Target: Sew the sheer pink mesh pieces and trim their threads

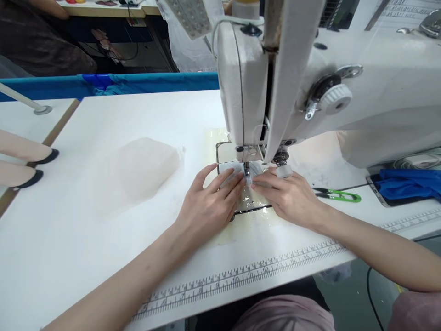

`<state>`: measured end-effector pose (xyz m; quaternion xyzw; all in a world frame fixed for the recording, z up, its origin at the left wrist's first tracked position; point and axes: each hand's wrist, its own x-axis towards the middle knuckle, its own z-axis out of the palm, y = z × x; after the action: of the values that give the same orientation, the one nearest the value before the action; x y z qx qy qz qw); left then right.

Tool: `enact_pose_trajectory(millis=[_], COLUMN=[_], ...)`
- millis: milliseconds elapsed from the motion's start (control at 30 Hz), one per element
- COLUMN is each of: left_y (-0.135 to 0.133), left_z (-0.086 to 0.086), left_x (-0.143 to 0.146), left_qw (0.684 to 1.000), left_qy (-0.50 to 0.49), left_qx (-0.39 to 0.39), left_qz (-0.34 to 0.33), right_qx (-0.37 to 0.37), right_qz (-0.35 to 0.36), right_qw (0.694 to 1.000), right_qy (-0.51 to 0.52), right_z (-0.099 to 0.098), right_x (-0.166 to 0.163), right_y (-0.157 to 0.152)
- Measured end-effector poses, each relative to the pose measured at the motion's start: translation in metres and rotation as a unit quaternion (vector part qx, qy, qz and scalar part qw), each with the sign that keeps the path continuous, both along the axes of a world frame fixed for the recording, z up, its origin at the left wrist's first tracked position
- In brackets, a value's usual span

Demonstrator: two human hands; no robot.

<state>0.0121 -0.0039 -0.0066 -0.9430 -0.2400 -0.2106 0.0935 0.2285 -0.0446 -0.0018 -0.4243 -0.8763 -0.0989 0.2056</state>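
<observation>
While L hand [211, 202] flanks presser ft. [247, 170], R hand [292, 195] sits opp. (also nr.).

A sewing workshop, from the sewing machine [379, 78], ruler-edged table [86, 257] and, behind, probably another worktable [103, 11].

That small, thin-looking, pale bluish-grey piece [230, 166] lies flat on the sewing machine's plate [254, 199], right by the presser foot [247, 170], its near part covered, so I can't make out its full outline.
</observation>
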Motion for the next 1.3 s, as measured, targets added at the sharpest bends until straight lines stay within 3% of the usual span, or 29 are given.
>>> enact_pose_trajectory(millis=[400, 1300], left_y=[0.002, 0.013], left_z=[0.004, 0.0], left_x=[0.002, 0.008], left_qw=[0.999, 0.997], left_qy=[0.021, -0.014], left_qx=[0.027, -0.048], left_qz=[0.021, 0.057], right_qx=[0.04, 0.02], right_qz=[0.007, -0.037], right_qw=[0.999, 0.992], right_qy=[-0.037, -0.116], right_z=[-0.002, -0.002], right_x=[0.001, 0.0], right_y=[0.001, 0.01])
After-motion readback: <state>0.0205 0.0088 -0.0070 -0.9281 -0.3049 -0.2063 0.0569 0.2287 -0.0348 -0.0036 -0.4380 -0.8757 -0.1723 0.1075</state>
